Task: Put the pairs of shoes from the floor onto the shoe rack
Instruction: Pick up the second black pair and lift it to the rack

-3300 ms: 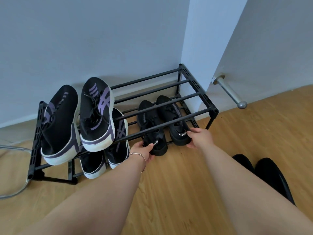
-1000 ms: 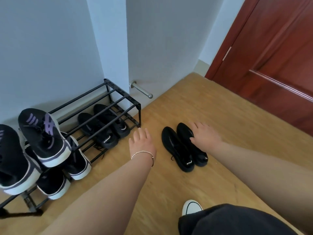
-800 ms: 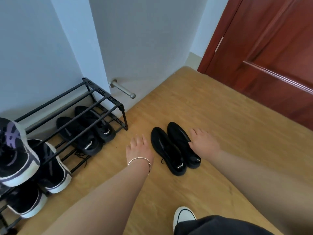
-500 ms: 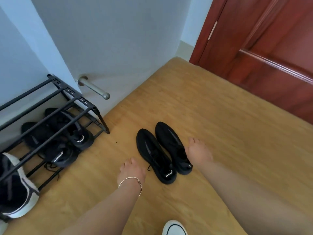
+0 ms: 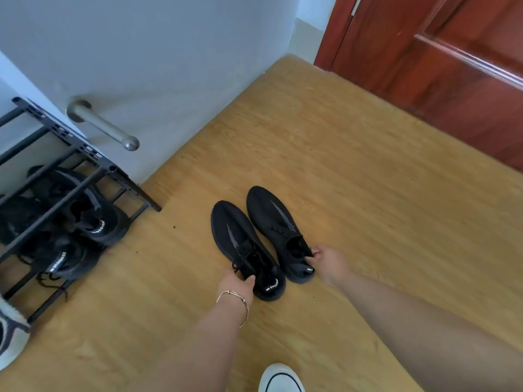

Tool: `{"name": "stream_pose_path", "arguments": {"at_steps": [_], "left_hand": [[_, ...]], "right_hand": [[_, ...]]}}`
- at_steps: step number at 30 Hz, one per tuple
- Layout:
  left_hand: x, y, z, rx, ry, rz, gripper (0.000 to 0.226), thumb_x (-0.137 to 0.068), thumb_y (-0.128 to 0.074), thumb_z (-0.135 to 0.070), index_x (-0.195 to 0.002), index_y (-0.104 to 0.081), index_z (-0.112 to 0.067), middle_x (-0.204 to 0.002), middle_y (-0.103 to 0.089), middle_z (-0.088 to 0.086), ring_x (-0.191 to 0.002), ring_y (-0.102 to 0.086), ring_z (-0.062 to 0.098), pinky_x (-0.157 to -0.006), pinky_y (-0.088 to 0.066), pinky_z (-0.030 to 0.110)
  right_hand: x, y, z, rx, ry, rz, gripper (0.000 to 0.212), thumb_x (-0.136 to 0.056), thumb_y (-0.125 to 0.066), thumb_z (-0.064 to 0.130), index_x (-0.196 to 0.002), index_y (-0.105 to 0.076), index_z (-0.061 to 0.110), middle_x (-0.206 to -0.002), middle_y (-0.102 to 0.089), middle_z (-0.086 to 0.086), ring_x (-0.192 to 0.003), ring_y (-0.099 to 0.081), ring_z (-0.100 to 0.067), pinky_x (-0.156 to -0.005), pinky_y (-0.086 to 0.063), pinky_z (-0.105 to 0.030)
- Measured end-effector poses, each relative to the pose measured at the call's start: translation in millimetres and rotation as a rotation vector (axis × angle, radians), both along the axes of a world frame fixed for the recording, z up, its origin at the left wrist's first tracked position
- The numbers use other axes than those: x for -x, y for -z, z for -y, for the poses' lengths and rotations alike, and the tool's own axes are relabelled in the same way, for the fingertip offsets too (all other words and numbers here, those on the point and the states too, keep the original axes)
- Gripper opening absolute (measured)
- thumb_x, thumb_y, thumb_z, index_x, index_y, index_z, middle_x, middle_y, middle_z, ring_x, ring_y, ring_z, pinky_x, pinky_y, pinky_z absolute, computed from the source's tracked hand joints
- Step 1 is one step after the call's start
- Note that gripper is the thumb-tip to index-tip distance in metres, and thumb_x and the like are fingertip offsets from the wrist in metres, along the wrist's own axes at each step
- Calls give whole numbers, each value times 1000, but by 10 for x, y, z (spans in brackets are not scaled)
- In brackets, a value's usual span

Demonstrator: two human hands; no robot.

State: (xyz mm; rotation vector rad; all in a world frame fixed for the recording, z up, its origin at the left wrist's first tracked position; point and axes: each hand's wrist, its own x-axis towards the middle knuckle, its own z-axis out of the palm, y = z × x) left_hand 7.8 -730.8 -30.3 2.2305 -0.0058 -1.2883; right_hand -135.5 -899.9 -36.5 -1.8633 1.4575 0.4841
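Observation:
Two black knit shoes stand side by side on the wooden floor, toes pointing away from me. My left hand (image 5: 237,287), with a thin bracelet on the wrist, grips the left shoe (image 5: 240,241) at its collar near the heel. My right hand (image 5: 328,261) pinches the heel rim of the right shoe (image 5: 276,222). Both shoes rest on the floor. The black metal shoe rack (image 5: 85,149) stands at the left against the wall, with a black pair (image 5: 85,222) on its lower tier.
A metal door stopper (image 5: 107,128) sticks out of the wall just right of the rack. A red-brown wooden door (image 5: 441,66) fills the upper right. A white shoe toe (image 5: 280,379) shows at the bottom edge, and a black-and-white sneaker (image 5: 8,335) at the far left.
My hands left the pair on the rack's lower tier and moved right to the black pair on the floor. They went from open above the shoes to gripping both heels.

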Motion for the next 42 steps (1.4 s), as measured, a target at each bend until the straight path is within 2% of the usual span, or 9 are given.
{"name": "stream_pose_path", "arguments": {"at_steps": [4,9,12,17,21,26,30,34,42], "left_hand": [[5,135,2,38,-118,-24,43,-85,-71,-19,-124,-53,-15,-110,-69,3,-87,-60,22,-83,-46,28],[-24,507,-36,105,-300,-170,44,-74,-78,-9,-108,-51,-17,-89,-69,-1,-95,-69,30,-94,-55,50],[-30,380,-3,155,-360,-203,44,-80,-74,-2,-119,-55,-10,-91,-67,-1,-95,-66,28,-98,-53,49],[-79,285,-49,214,-483,-319,45,-86,-66,5,-125,-54,-12,-102,-63,6,-98,-63,27,-70,-57,37],[-88,143,-172,244,-487,-348,39,-86,-68,3,-117,-54,-16,-97,-62,3,-92,-64,21,-69,-57,38],[-74,-38,-446,270,-447,-331,44,-84,-70,3,-121,-54,-16,-110,-58,10,-112,-64,29,-82,-59,48],[-128,-182,-685,307,-422,-296,47,-84,-69,5,-125,-54,-12,-103,-59,11,-100,-64,27,-71,-61,42],[-236,-333,-945,349,-393,-283,56,-83,-71,3,-134,-52,-10,-118,-63,18,-109,-65,28,-82,-60,48],[-556,-735,-1443,460,-427,-234,50,-83,-68,7,-130,-54,-6,-114,-61,20,-103,-66,27,-65,-62,37]], "right_hand": [[17,92,44,-55,158,85,25,-93,-66,24,-108,-59,6,-105,-67,-13,-88,-64,-31,-84,-54,-44],[66,132,103,-122,252,144,23,-88,-70,25,-102,-59,11,-91,-62,-4,-93,-66,-33,-90,-56,-50],[80,103,106,-150,272,177,19,-88,-70,22,-96,-57,10,-87,-59,-4,-83,-59,-27,-91,-53,-50],[97,-43,56,-208,327,267,16,-90,-70,16,-96,-57,9,-93,-57,-7,-84,-59,-21,-75,-54,-31],[168,-192,-58,-191,370,320,15,-90,-70,18,-93,-58,10,-90,-55,-8,-81,-58,-22,-74,-52,-29],[274,-341,-354,-205,437,389,16,-88,-73,17,-92,-61,8,-89,-59,-5,-79,-58,-23,-77,-50,-32],[293,-455,-657,-232,486,489,16,-86,-74,10,-89,-58,6,-84,-59,-5,-75,-53,-24,-74,-46,-34],[254,-602,-902,-228,471,535,21,-86,-74,9,-95,-59,-3,-83,-62,-6,-73,-56,-23,-70,-47,-32],[-70,-1025,-1330,-188,361,652,21,-85,-73,2,-96,-59,-8,-85,-66,-10,-74,-61,-21,-70,-54,-33]]}}
